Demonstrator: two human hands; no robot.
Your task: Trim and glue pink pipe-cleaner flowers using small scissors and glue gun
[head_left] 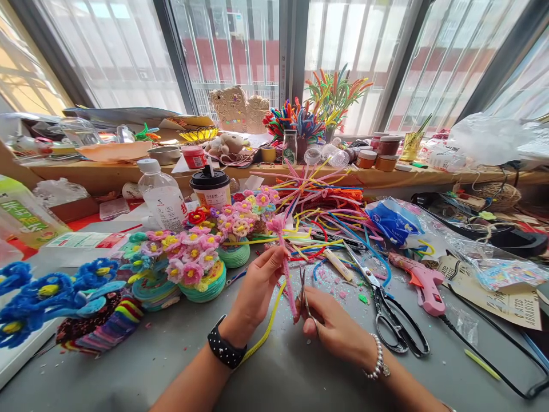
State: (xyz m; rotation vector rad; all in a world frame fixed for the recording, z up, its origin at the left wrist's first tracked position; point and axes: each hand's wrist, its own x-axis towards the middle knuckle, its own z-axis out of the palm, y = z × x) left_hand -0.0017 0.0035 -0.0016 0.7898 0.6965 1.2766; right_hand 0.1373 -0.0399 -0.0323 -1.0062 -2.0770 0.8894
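Note:
Between the thumb and fingers of my left hand [263, 280] is a pink pipe-cleaner flower [278, 225], its bloom upward and its fuzzy stem slanting down toward the right. My right hand [323, 320] is closed around small scissors [303, 292], blades pointing up beside the stem. The fingertips of that hand are close to the stem's lower end; whether they touch it I cannot tell. A yellow strand [270, 320] runs along the table behind my left wrist. Large black-handled scissors [380, 297] lie open to the right of my right hand.
Pots of pipe-cleaner flowers [199, 257] stand at the left, with blue flowers [49, 290] nearest. Loose pipe cleaners [326, 200] pile up at the back. A pink glue gun [422, 283] with a black cord lies right. A water bottle [160, 194] and lidded cup [211, 186] stand behind.

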